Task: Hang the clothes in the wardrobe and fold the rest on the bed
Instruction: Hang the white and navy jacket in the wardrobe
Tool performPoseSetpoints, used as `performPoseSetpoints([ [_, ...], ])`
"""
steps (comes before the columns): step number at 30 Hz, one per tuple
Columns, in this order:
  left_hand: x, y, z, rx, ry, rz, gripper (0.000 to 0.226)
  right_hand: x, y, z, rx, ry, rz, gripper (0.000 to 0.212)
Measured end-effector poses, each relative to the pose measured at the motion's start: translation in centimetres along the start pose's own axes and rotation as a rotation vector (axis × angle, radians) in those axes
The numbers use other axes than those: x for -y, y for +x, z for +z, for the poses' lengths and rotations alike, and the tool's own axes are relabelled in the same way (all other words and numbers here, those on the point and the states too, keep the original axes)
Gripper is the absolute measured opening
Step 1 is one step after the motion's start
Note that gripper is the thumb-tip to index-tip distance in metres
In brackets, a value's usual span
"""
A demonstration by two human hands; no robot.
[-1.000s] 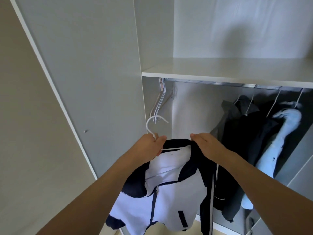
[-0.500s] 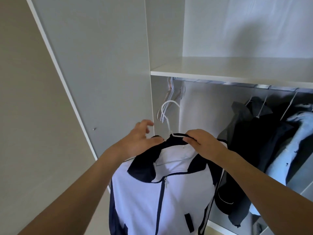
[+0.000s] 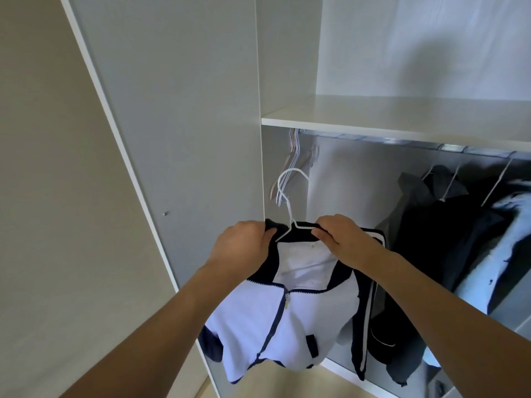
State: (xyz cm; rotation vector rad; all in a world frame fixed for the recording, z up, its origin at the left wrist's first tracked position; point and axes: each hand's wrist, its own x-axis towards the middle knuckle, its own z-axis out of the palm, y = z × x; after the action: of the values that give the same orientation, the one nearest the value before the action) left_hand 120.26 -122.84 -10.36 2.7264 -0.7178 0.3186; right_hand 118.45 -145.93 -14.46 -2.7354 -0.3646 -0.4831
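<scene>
Open white wardrobe (image 3: 184,110) ahead of me, dark coats (image 3: 448,239) hanging on its rail at right, white-and-navy zip jacket (image 3: 284,320) on a white hanger (image 3: 290,196) held below the rail, no readable writing, my left hand (image 3: 244,248) and right hand (image 3: 342,237) gripping its navy collar, fingers (image 3: 321,234) curled round the fabric.

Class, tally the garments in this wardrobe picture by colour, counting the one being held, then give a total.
White with navy trim: 1, the zip jacket on a white hanger, gripped by the left hand and right hand.
Dark: 2 as far as can be told, the dark garments on the rail.
Light blue: 1, the light blue garment.
Total: 4
</scene>
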Motion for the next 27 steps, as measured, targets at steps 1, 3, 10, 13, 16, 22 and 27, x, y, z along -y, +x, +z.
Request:
performPoseSetpoints([
  [1,-0.6,0.1,-0.2,-0.039,-0.011,-0.030,0.038,0.1,0.1,-0.1,-0.022,-0.010,-0.021,0.035],
  [3,-1.5,0.1,-0.7,-0.119,0.075,-0.049,0.037,0.4,0.3,-0.4,-0.085,-0.048,-0.079,0.034],
  [10,0.7,1.4,-2.1,0.174,-0.312,-0.162,0.039,-0.2,0.4,-1.4,-0.297,0.078,-0.004,0.046],
  [13,3.7,1.4,-2.4,0.534,-0.567,-0.235,0.042,-1.1,0.1,-1.4,-0.358,0.105,0.074,0.047],
  [16,4.1,1.1,-2.3,0.662,-0.419,-0.138,0.043,-0.4,0.8,-0.7,-0.377,0.129,0.111,0.046],
  [22,3.2,-0.6,-0.8,0.450,-0.440,-0.084,0.022,-0.5,2.2,2.1,-0.239,0.203,0.217,0.041],
  [27,2.2,-1.8,2.2,0.394,-0.535,-0.241,0.029,-1.1,1.2,2.8,-0.085,0.455,0.540,0.056],
])
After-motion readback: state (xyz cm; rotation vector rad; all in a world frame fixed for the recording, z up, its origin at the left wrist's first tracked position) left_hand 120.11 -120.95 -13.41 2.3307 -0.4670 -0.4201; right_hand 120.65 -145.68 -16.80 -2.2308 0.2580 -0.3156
